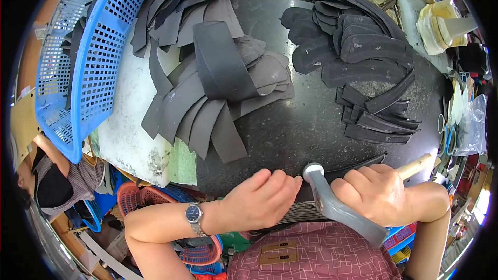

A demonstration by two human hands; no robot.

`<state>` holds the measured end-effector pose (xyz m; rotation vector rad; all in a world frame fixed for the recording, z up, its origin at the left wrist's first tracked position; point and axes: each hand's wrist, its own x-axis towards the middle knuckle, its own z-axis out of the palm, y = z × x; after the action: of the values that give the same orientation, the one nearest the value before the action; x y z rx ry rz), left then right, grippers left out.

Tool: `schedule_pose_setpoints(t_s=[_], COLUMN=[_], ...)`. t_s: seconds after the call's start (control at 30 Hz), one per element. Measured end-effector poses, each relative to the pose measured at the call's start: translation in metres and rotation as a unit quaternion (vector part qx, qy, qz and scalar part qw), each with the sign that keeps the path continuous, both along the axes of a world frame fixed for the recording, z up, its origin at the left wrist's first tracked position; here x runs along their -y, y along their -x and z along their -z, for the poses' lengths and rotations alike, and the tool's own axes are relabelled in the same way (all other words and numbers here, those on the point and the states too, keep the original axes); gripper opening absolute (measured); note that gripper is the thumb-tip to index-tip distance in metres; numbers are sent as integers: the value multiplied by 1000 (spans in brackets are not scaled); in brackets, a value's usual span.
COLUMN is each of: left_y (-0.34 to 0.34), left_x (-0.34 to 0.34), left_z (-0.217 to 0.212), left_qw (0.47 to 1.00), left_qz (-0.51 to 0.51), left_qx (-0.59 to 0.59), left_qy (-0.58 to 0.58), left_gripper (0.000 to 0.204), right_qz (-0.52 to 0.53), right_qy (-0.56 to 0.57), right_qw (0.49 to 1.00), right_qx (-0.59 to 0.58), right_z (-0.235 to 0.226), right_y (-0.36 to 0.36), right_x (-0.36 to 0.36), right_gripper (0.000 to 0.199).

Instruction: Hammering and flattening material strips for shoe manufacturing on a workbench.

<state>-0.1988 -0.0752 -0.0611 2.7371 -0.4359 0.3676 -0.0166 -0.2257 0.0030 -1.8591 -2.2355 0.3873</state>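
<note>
My right hand [371, 193] is wrapped round a hammer [340, 213] with a metal head and a pale wooden handle. The hammer's round face is close to the fingertips of my left hand [262, 199], at the near edge of the dark work surface [306, 135]. My left hand, with a watch on its wrist, has its fingers curled and closed; what they hold, if anything, is hidden. A thin dark curved strip [358, 165] lies just behind the hammer and my right hand, partly covered by them.
Grey curved sheet pieces [223, 67] are heaped at the centre left, beside a blue perforated basket [101, 46]. Black padded pieces [358, 41] and short black strips [378, 114] are piled at the right. A crusted whitish container [436, 28] stands far right. Another person's arm [54, 153] shows at left.
</note>
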Motion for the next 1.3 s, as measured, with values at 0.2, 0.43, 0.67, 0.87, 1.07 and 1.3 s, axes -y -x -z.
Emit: schedule_pose_setpoints(t_s=[0.2,0.43,0.67,0.87,1.07,1.3], left_y=[5,-20,-120,-237,-264,-273], left_x=[13,36,42,39,-11,-15], left_z=[-2,3,-2,-53,-5,-2], left_qw=[999,999,989,986,996,993], left_qz=[21,27,18,-117,-91,-24], left_qx=[-37,43,37,116,9,-61], left_qy=[27,-18,-144,-8,13,103], left_gripper=[38,10,4,30,16,30], right_qz=[17,64,321,330,322,413], right_qy=[50,-11,-110,-19,-177,-240], right_qw=[998,995,935,924,923,866], right_qx=[-24,-79,-100,-193,-117,-148], right_z=[1,23,-1,11,53,67], right_y=[-2,1,-40,-32,-16,-29], right_x=[-6,3,67,131,97,85], right_gripper=[22,21,16,20,20,18])
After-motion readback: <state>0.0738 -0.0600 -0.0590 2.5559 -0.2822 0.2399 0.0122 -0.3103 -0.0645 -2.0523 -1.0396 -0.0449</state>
